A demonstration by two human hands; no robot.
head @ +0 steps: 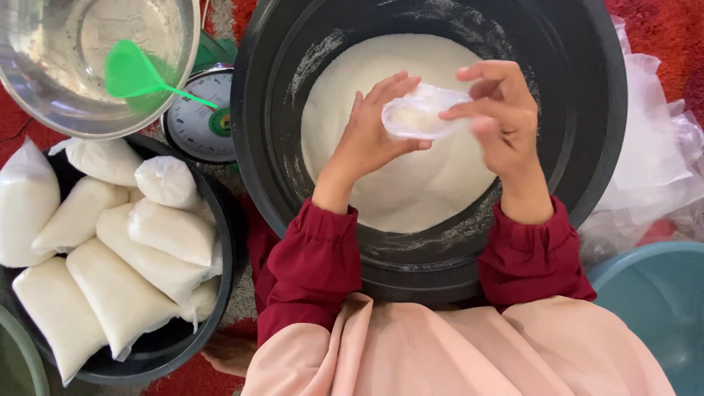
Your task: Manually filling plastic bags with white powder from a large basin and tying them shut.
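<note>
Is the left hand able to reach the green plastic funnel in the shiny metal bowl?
Probably yes. The green plastic funnel lies uncovered in the shiny metal bowl, with nothing between. But the left hand is busy holding a small clear plastic bag.

Both forearms reach forward from the body, each covered to the wrist by a dark red sleeve gathered at the cuff. The left hand (374,132) is turned palm-up and slightly inward, its fingers (389,86) extended close together and angled toward the right, the thumb lying along the lower side. The right hand (499,110) is raised a little higher with the wrist bent, its back toward the camera; its fingers (484,72) curl inward and the thumb meets the forefinger in a pinch. The two hands sit close, fingertips nearly meeting
</note>
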